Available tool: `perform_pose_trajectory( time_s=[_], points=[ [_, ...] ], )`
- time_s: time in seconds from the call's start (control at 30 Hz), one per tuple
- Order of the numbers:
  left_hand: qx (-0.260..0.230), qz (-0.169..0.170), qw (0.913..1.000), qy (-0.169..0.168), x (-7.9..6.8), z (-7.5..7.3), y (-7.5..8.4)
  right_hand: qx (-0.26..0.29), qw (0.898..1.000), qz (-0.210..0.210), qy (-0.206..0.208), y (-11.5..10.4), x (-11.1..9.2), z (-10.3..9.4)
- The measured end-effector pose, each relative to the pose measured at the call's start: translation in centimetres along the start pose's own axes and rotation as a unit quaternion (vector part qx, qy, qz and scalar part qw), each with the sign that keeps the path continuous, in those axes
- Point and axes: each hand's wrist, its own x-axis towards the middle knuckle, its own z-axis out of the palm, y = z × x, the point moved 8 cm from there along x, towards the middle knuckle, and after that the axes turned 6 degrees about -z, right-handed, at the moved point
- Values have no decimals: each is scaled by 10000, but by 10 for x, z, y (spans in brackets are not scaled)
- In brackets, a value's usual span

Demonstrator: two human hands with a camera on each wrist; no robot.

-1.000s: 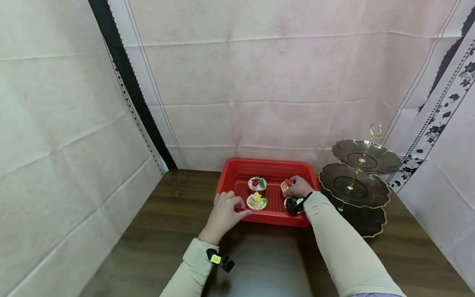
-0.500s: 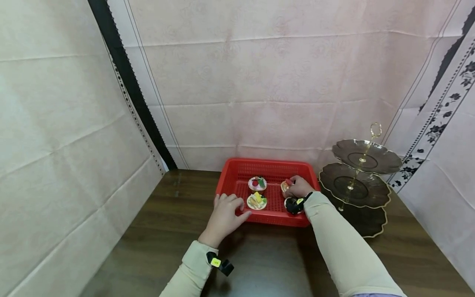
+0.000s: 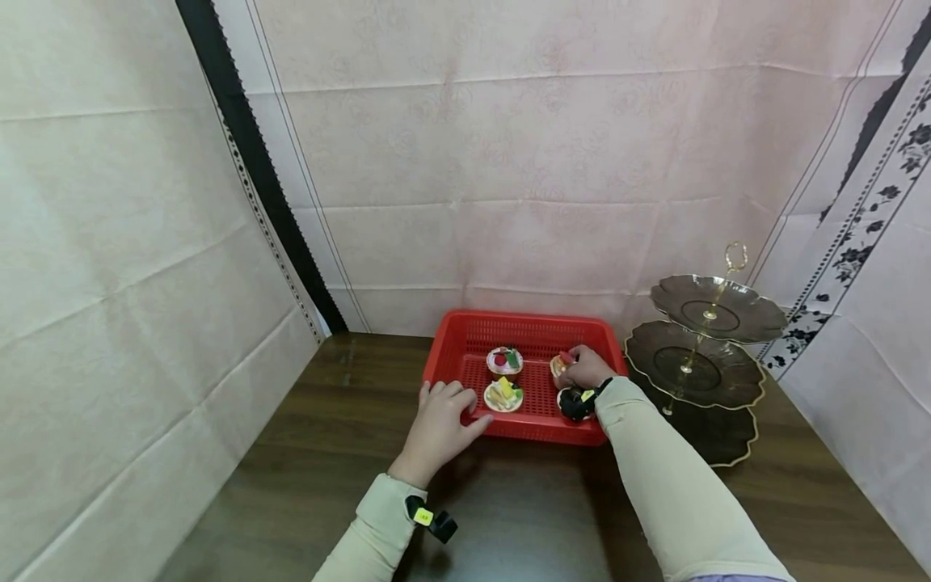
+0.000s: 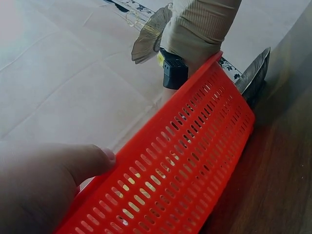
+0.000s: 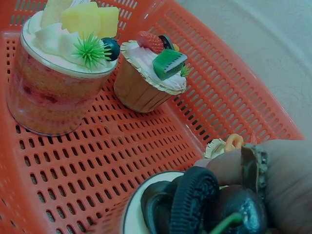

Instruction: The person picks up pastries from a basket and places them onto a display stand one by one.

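Observation:
My left hand (image 3: 440, 424) rests at the front left corner of a red plastic basket (image 3: 538, 431), its thumb (image 4: 92, 163) at the rim in the left wrist view. Inside the basket, my right hand (image 3: 585, 369) holds a small toy cupcake (image 3: 558, 364) with pink and red topping; fingers hide most of it. Below that hand stands a dessert cup topped with a black sandwich cookie (image 5: 195, 200) and a dark cherry. Nearest the left hand is a clear dessert cup (image 3: 503, 396) with yellow fruit cubes. Behind it sits a cupcake (image 3: 504, 360) with a strawberry and a green piece.
A three-tier dark stand (image 3: 716, 307) with gold scalloped edges stands right of the basket, close to the right forearm. Wooden tabletop (image 3: 327, 461) extends in front and to the left. Pale cloth (image 3: 553, 162) hangs behind and at both sides.
The left hand has shifted very slightly at the basket's corner. The right hand, the basket and the desserts look the same.

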Motion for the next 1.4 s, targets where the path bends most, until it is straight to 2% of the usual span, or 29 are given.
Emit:
perform_pose_trajectory(
  time_s=[0.6,0.97,1.13,1.3,1.4],
  points=[
    [-85,29,9999,125,0,0,-2,52,9997,206,-76,12,11,3],
    [-212,49,9996,189,1,-2,-2,-322,9995,54,-49,9,16,-3],
    [-269,10,9994,218,0,-1,-4,-267,9995,-94,-121,5,14,-6],
    [-316,63,9990,318,0,0,-5,-259,9990,-354,47,-2,9,-12],
    [-371,72,9988,322,1,1,-5,-299,9987,-371,199,-7,3,-17]
  ],
)
